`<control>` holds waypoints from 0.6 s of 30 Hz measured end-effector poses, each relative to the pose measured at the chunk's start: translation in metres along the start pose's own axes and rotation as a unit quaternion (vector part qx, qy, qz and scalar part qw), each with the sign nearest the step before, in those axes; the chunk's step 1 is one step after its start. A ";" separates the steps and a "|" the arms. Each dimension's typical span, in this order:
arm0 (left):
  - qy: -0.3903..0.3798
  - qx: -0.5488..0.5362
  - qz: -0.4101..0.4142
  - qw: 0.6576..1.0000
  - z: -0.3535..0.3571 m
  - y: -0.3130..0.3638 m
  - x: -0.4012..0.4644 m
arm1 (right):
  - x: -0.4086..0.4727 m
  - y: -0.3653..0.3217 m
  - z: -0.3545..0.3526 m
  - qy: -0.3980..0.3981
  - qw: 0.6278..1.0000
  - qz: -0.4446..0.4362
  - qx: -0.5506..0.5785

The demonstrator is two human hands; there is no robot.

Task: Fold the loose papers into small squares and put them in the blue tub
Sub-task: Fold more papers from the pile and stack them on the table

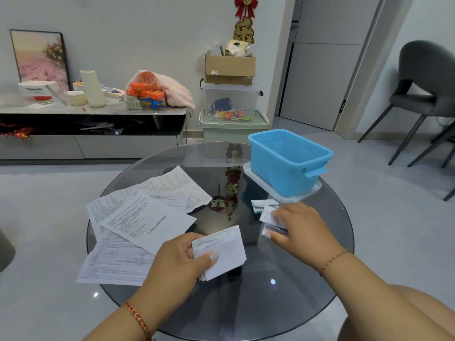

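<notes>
My left hand (181, 258) grips a folded white paper (225, 251) just above the round glass table (221, 303), thumb on top. My right hand (299, 226) holds a smaller folded paper (269, 221) near the table's right side. Another small folded paper (262, 204) lies on the glass just beyond it. The blue tub (289, 159) stands on its white lid (312, 190) at the table's far right; I can see no paper inside it. Several loose printed sheets (145, 217) lie overlapping on the left half of the table.
A low sideboard (93, 112) with bottles, packets and a pink cloth runs along the far wall at left. Stacked storage boxes (231, 104) with a cardboard box on top stand behind the table. A grey chair (426, 92) is at the far right. My knee (406, 313) shows bottom right.
</notes>
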State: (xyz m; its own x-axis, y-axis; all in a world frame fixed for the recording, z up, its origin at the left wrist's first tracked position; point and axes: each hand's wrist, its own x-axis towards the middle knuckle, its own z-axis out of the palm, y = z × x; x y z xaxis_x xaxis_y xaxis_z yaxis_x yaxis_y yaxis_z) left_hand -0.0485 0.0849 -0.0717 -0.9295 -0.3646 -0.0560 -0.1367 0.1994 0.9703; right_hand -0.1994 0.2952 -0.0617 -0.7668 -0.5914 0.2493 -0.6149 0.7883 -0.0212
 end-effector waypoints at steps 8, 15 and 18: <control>-0.006 -0.010 0.000 1.000 -0.001 -0.001 -0.001 | -0.004 -0.012 -0.001 -0.033 0.999 -0.008 -0.022; -0.005 0.009 0.004 1.000 -0.002 -0.002 -0.001 | -0.007 -0.011 -0.009 -0.038 0.997 0.007 0.061; -0.004 0.012 0.003 1.000 -0.002 -0.004 -0.001 | -0.004 -0.011 -0.008 -0.046 0.996 0.017 0.076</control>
State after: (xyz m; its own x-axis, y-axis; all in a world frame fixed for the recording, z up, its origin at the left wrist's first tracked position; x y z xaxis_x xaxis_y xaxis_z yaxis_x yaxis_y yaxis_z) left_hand -0.0468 0.0830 -0.0747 -0.9328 -0.3566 -0.0517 -0.1386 0.2226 0.9650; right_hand -0.1880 0.2906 -0.0551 -0.7974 -0.5827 0.1568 -0.6031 0.7779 -0.1765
